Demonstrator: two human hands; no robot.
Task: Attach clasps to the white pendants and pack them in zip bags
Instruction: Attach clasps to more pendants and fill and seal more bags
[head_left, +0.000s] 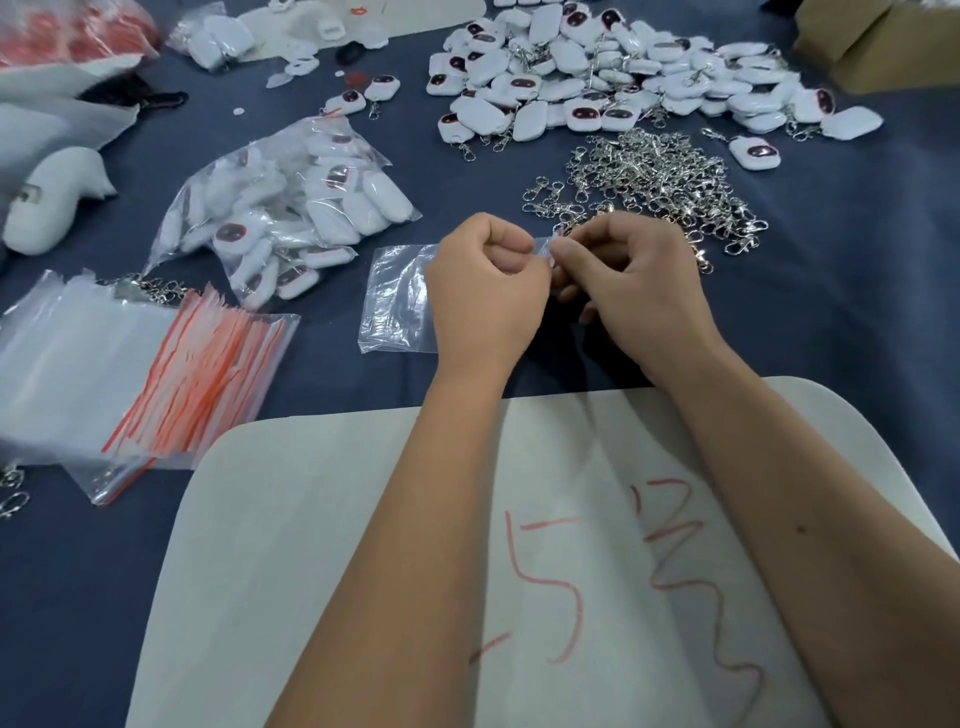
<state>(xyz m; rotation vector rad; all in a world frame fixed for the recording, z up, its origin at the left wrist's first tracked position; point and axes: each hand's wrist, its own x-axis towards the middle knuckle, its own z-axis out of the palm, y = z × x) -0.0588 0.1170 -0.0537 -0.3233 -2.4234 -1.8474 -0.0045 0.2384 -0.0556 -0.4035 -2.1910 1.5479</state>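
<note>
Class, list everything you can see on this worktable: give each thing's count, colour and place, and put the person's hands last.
pendant pile: many, white with dark faces, far centre-right
clasp heap: many, silver, right of centre
bag of pendants: one, clear, left of centre
zip bag stack: many, clear with red strips, near left
zip bag: one, clear, centre, pinched at its top edge by both hands
white sheet: one, red scribbles, near edge
cardboard box: one, brown, far right
tablecloth: one, dark blue
left hand: grips the bag
right hand: grips the bag
</note>
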